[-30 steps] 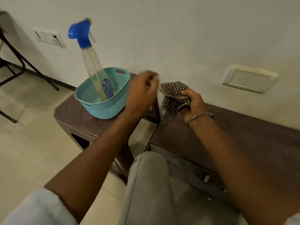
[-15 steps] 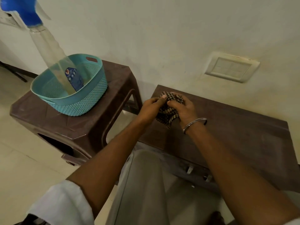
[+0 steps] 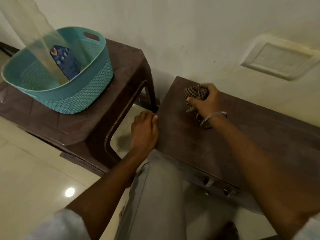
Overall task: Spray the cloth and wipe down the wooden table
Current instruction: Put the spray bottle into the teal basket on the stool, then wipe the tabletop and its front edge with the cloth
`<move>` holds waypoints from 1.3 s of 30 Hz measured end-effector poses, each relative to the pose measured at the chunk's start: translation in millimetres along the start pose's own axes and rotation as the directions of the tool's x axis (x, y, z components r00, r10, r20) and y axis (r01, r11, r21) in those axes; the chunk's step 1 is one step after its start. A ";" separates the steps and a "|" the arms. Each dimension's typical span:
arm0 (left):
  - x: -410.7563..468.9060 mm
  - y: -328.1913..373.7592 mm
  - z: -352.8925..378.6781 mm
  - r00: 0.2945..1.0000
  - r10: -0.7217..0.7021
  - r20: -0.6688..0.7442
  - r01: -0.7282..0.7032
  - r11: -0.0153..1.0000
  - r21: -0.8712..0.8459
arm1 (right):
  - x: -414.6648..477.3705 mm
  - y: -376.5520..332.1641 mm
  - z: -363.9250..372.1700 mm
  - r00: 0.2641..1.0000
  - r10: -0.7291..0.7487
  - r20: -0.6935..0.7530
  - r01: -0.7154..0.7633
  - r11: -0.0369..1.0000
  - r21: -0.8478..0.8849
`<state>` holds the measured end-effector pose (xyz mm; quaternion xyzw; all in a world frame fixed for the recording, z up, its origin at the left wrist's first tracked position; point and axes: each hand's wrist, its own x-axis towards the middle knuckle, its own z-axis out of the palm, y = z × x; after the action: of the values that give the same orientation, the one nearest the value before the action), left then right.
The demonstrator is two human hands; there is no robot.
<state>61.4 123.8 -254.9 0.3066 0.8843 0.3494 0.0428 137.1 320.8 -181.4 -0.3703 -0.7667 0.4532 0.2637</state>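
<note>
Right hand [image 3: 206, 101] is clamped on the bunched checked cloth [image 3: 194, 96], pressing it onto the wooden table [image 3: 199, 141] near its far left corner. Left hand [image 3: 144, 130] is curled over the table's left edge, holding nothing else. Spray bottle [image 3: 39, 42] stands in the teal basket [image 3: 83, 94] on the plastic stool [image 3: 97, 129] left of the table.

Wooden table [image 3: 216, 144] w/ cloth [image 3: 194, 94]; stool [image 3: 83, 132] w/ basket [image 3: 83, 94].
</note>
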 end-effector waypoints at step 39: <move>-4.6 -25.3 23.1 0.973 0.096 -0.208 -0.127 0.982 -0.141 | 124.8 15.4 66.7 0.856 -0.326 0.400 0.515 0.592 -0.620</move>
<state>58.9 120.5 -289.3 0.3151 0.8360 0.4471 -0.0429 19.6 393.0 -216.5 -0.1902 -0.9721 0.0892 0.1043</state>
